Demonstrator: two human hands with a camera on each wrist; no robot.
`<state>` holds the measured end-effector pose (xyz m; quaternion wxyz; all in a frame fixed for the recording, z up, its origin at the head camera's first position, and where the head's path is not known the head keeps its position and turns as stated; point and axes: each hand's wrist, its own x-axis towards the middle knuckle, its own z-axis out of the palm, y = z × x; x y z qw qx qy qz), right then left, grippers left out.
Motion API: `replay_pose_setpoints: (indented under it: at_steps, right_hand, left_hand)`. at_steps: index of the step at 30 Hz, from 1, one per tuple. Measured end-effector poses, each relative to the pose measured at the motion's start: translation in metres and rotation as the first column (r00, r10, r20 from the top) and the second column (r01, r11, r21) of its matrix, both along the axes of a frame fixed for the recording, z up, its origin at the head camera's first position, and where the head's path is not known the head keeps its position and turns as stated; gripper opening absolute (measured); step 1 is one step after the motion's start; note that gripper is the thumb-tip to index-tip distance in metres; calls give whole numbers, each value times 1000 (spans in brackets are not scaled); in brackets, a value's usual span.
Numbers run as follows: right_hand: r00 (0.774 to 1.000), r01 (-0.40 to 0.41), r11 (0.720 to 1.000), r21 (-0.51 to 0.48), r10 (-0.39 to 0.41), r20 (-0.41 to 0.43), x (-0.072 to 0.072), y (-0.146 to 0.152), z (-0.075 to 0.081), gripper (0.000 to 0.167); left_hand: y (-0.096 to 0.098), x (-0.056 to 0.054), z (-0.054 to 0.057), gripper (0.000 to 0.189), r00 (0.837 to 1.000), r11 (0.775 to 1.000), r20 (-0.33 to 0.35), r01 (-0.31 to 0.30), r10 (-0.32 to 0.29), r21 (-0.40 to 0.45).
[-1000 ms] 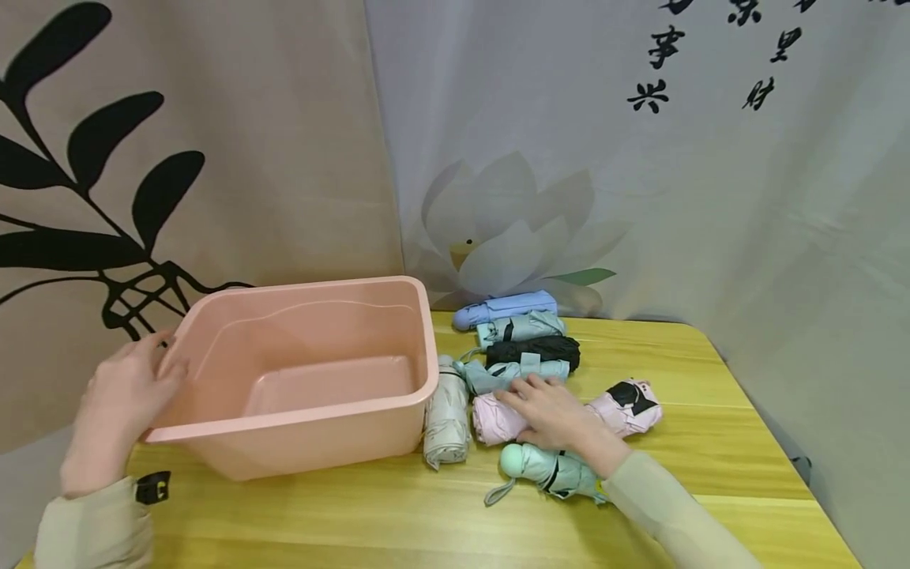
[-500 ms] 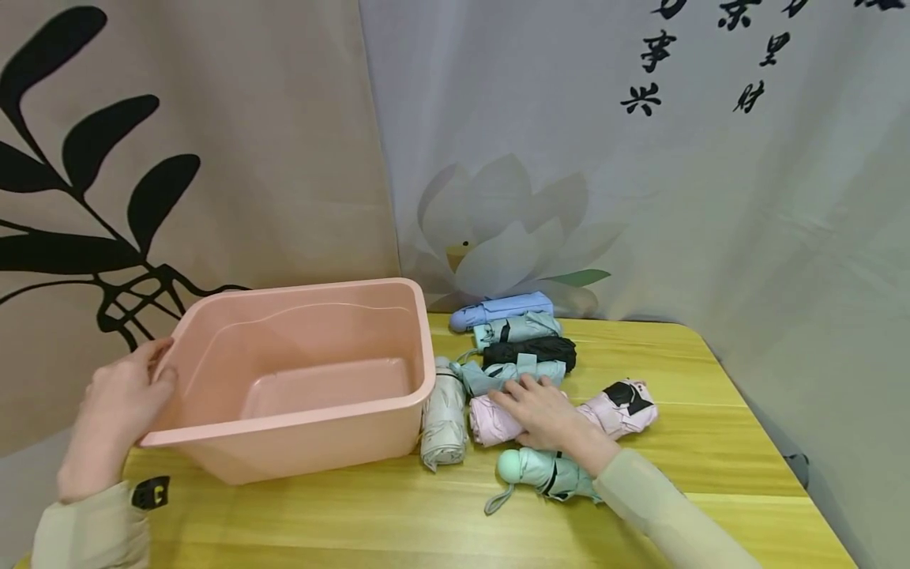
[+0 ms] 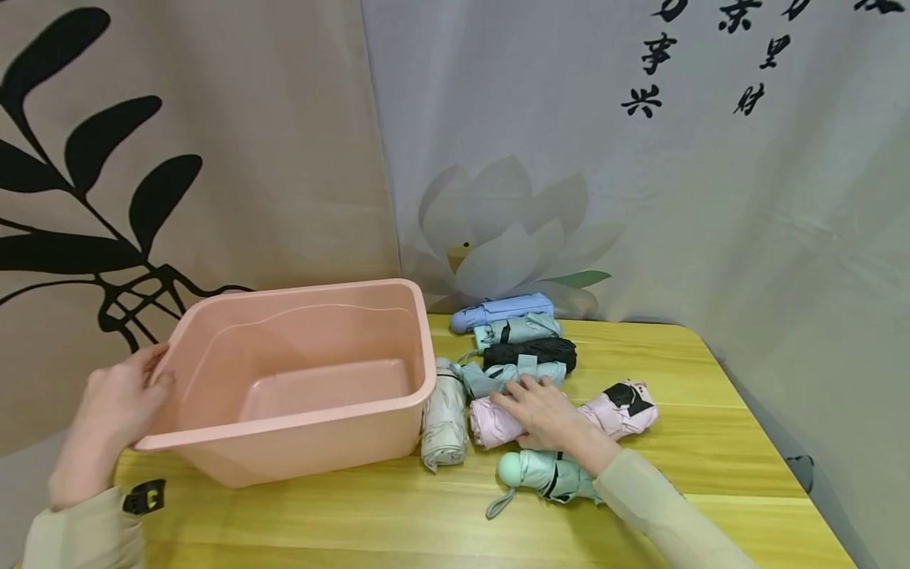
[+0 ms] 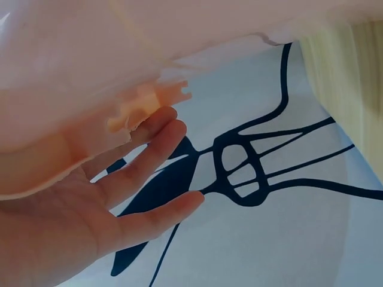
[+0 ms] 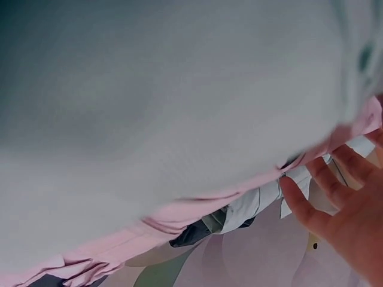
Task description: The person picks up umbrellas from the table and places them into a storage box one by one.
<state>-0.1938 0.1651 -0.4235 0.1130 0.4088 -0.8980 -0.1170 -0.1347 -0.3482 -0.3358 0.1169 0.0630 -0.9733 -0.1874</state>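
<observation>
barely anything has shifted over the last half second: the left hand (image 3: 117,411) and the near left corner of the pink bin (image 3: 306,444) have edged slightly further left, while the right hand (image 3: 546,415) stays laid across the pink umbrella (image 3: 493,421). that suggests the bin is being steadied or squared up, with the umbrella only touched, not lifted. the left fingers reach under the outside of the bin's left rim with the thumb on the inner side, holding it; the right fingers are spread fairly wide and nearly straight over the umbrella, not visibly curled round it. it lies on the bench (image 3: 320,521) right of the bin, between the mint umbrella (image 3: 554,476) on the near side and a row of folded ones beyond, the black umbrella (image 3: 531,356) and blue umbrella (image 3: 503,311) among them. a grey umbrella (image 3: 445,419) lies just beside the bin's right wall.
</observation>
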Motion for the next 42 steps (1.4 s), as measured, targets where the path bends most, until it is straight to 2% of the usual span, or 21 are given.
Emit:
replay_pose_setpoints:
  at_steps: [8, 16, 30, 34, 38, 42]
  right_hand:
    - [1000, -4, 1000, 0, 4, -15, 0, 1, 0, 75]
    - [1000, -12, 1000, -9, 12, -4, 0, 1, 1, 76]
    - [999, -34, 999, -30, 34, 4, -1, 5, 1, 75]
    - [999, -38, 999, -36, 37, -10, -1, 5, 2, 75]
    - [999, -33, 997, -66, 33, -8, -1, 6, 2, 73]
    - [999, -32, 994, -108, 33, 8, 0, 7, 2, 72]
  left_hand:
    - [-6, 6, -1, 51, 1000, 1000, 2, 20, -20, -19]
    - [-11, 16, -6, 49, 999, 998, -50, 17, -20, -60]
    - [-14, 26, -10, 48, 997, 998, -58, 46, -47, -33]
    - [-16, 25, -10, 51, 999, 999, -36, 39, -38, 19]
    - [-20, 22, -9, 55, 999, 997, 15, 36, -38, 68]
    - [-23, 21, -8, 56, 999, 998, 31, 30, -32, 57]
